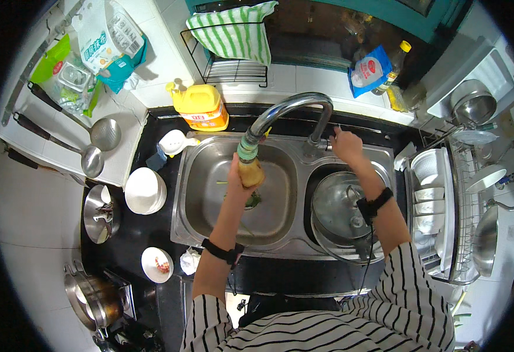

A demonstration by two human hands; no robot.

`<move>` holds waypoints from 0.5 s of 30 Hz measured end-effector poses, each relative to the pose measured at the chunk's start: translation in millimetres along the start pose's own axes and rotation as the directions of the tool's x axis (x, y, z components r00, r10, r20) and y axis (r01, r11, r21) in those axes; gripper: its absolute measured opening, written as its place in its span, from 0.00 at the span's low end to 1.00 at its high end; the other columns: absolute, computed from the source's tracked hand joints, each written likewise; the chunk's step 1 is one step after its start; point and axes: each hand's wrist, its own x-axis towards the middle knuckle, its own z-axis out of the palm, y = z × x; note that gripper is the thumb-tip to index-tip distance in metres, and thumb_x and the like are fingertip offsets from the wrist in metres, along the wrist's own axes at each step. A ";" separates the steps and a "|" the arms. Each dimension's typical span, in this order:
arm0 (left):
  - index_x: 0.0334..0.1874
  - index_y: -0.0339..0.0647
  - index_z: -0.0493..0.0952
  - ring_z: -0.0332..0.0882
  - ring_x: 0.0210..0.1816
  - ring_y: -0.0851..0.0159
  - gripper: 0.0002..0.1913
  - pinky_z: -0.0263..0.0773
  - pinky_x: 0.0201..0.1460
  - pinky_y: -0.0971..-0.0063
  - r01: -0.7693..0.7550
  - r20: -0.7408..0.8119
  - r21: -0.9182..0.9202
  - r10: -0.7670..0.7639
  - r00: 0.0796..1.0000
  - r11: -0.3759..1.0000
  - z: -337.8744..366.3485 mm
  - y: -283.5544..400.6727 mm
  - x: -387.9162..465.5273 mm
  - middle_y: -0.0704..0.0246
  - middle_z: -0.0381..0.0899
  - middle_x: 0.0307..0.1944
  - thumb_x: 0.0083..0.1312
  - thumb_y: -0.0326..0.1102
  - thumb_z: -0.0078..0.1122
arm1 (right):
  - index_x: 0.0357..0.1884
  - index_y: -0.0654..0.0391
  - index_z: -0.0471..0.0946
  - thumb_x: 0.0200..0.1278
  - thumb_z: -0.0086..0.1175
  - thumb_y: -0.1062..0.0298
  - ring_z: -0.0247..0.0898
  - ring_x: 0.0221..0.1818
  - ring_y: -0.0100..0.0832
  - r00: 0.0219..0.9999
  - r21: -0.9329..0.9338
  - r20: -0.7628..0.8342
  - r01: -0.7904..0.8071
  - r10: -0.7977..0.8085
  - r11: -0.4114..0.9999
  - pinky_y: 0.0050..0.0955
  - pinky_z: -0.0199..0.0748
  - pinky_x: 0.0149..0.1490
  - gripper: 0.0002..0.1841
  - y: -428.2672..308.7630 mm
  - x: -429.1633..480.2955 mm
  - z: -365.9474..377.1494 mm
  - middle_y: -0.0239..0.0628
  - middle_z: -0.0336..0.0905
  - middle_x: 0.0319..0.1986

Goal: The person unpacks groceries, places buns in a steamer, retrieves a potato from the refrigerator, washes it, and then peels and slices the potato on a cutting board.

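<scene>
My left hand (240, 181) holds a yellowish-brown peeled-looking vegetable, perhaps a potato (251, 173), right under the green nozzle of the chrome faucet (294, 102). Beneath it, in the left basin of the steel sink (279, 211), lie green scraps (253, 200) over the drain, partly hidden by my hand. My right hand (347, 146) is at the faucet's lever, right of the spout's base; its fingers are at the lever's end. A pot with a glass lid (338, 204) sits in the right basin, below my right forearm.
Left of the sink are stacked white bowls (144, 190), a steel bowl of utensils (90, 215) and a small bowl with reddish food (153, 264). A yellow detergent jug (202, 105) stands behind the sink. A dish rack (452, 220) is at the right, a pot (103, 301) at the lower left.
</scene>
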 end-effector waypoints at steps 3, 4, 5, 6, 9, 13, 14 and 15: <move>0.49 0.50 0.73 0.78 0.44 0.61 0.24 0.75 0.47 0.52 0.012 0.022 -0.013 -0.011 1.000 1.000 -0.4 0.8 0.6 0.68 0.78 0.42 0.67 0.62 0.46 | 0.37 0.59 0.81 0.61 0.51 0.58 0.79 0.36 0.51 0.990 0.030 -0.079 0.119 -0.117 0.992 0.46 0.77 0.41 0.14 12.1 13.1 6.1 0.48 0.81 0.31; 0.49 0.50 0.74 0.78 0.44 0.62 0.24 0.75 0.46 0.53 0.058 0.055 -0.046 -0.056 0.997 0.997 -1.8 2.9 1.0 0.68 0.78 0.42 0.67 0.62 0.46 | 0.36 0.59 0.81 0.60 0.51 0.60 0.79 0.36 0.50 0.994 -0.025 0.005 0.108 -0.108 0.994 0.46 0.77 0.40 0.13 9.5 11.8 4.0 0.48 0.82 0.31; 0.49 0.50 0.73 0.78 0.43 0.63 0.23 0.75 0.45 0.57 0.031 0.071 -0.023 -0.030 0.997 0.999 -2.9 3.8 1.4 0.69 0.79 0.41 0.67 0.62 0.47 | 0.35 0.59 0.81 0.59 0.52 0.63 0.79 0.36 0.50 0.994 -0.123 0.110 0.036 -0.023 0.992 0.46 0.77 0.39 0.11 -0.5 8.9 1.5 0.48 0.82 0.30; 0.49 0.50 0.73 0.79 0.41 0.65 0.23 0.76 0.43 0.61 0.033 0.093 -0.031 -0.030 0.995 0.999 -4.2 5.3 2.2 0.70 0.79 0.40 0.68 0.62 0.47 | 0.35 0.58 0.81 0.58 0.52 0.66 0.80 0.35 0.49 0.982 -0.232 0.152 0.142 -0.109 0.962 0.47 0.77 0.38 0.09 -13.1 -3.4 -2.3 0.48 0.81 0.30; 0.50 0.48 0.73 0.78 0.43 0.65 0.25 0.76 0.44 0.64 0.029 0.241 -0.031 -0.021 0.970 0.999 -6.7 4.8 5.2 0.69 0.78 0.42 0.69 0.62 0.44 | 0.36 0.57 0.82 0.58 0.51 0.64 0.80 0.35 0.46 0.889 -0.016 0.327 0.345 -0.321 0.938 0.43 0.76 0.38 0.11 -87.3 -31.1 5.2 0.47 0.81 0.32; 0.53 0.46 0.72 0.78 0.45 0.64 0.28 0.75 0.47 0.67 -0.052 0.056 -0.012 0.052 0.997 0.999 -8.0 -6.0 12.2 0.69 0.78 0.45 0.69 0.64 0.41 | 0.56 0.59 0.70 0.68 0.47 0.51 0.74 0.48 0.47 0.962 0.869 -0.043 0.170 -0.271 0.464 0.40 0.70 0.53 0.23 -194.1 -34.5 61.6 0.47 0.78 0.41; 0.55 0.46 0.72 0.78 0.46 0.64 0.28 0.75 0.48 0.67 -0.047 -0.008 0.005 0.047 0.999 0.999 -10.3 -6.8 13.8 0.69 0.78 0.46 0.69 0.64 0.41 | 0.54 0.59 0.71 0.68 0.47 0.51 0.74 0.49 0.45 0.977 0.962 0.100 -0.046 -0.189 0.270 0.38 0.70 0.54 0.23 -204.3 -24.9 73.4 0.45 0.78 0.42; 0.56 0.46 0.71 0.78 0.47 0.64 0.29 0.75 0.49 0.68 -0.030 0.011 0.014 0.030 0.999 0.999 -12.3 -7.7 15.9 0.69 0.78 0.48 0.69 0.64 0.41 | 0.52 0.59 0.71 0.68 0.48 0.50 0.74 0.49 0.40 0.909 0.945 0.312 -0.326 -0.277 -0.004 0.36 0.70 0.55 0.22 -209.6 -8.9 81.2 0.41 0.77 0.43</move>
